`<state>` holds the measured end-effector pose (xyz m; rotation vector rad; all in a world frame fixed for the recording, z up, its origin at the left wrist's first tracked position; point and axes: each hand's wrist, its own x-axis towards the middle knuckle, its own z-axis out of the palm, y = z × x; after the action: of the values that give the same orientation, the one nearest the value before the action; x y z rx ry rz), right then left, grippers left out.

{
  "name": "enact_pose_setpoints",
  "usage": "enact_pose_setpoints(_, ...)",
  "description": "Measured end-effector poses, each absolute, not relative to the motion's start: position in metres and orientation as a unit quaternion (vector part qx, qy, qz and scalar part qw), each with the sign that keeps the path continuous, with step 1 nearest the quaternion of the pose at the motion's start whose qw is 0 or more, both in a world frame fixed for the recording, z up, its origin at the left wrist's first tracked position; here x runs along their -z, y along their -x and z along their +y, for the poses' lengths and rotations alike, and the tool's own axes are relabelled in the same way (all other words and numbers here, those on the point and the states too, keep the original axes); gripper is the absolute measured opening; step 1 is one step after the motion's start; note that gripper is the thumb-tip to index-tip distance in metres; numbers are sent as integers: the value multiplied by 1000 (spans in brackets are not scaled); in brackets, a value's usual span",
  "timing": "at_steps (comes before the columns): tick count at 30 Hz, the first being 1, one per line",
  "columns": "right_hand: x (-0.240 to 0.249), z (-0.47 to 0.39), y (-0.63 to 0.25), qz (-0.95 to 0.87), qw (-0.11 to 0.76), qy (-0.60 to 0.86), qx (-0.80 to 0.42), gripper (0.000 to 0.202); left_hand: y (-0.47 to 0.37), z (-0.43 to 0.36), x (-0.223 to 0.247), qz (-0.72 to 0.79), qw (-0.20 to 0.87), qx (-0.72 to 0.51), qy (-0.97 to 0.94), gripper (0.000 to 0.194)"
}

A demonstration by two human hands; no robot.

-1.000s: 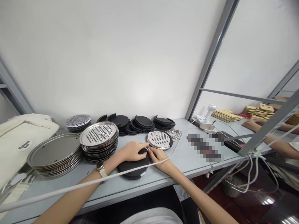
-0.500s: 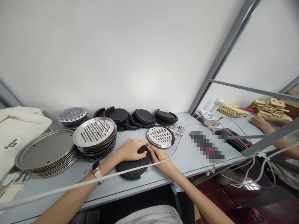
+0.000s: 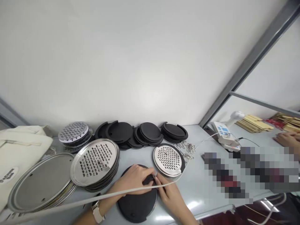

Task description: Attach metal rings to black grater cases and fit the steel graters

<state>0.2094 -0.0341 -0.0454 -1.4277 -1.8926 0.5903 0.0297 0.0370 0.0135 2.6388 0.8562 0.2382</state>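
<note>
A round black plate (image 3: 140, 204) with a raised rim lies at the front of the table. My left hand (image 3: 134, 179) rests across it, thumb and forefinger closed at its upper right rim. My right hand (image 3: 167, 189) pinches at the same spot from the right. Between the fingertips is a small metal piece (image 3: 153, 176), mostly covered, its kind unclear. Just beyond my right hand lies a perforated silver disc (image 3: 168, 158) seated in a black round holder. A heap of small wire hooks (image 3: 187, 147) is behind it.
Stacks of black round plates (image 3: 150, 132) line the wall. To the left stand stacked grater discs (image 3: 96, 161), large metal discs (image 3: 42, 181) and a white bag (image 3: 18, 156). A white cable (image 3: 112, 194) crosses before my hands. At right are a white device (image 3: 223, 134) and another person's hand (image 3: 288, 139).
The view has tilted up and shifted, so the table sits lower in it. Both hands stay at the rim of the black plate, fingertips still together around the small metal piece.
</note>
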Motion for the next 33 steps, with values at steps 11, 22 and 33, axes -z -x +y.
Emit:
enact_pose_setpoints(11,39,-35,-211,-731,323,552,-239,27,-32,37,-6,299,181,-89,-933,17)
enact_pose_setpoints(22,38,-35,-211,-735,331,539,-246,27,-31,35,-11,298,177,-93,-933,13)
enact_pose_setpoints(33,38,-38,-211,-746,321,529,-245,14,-31,33,-16,309,192,-96,-926,18)
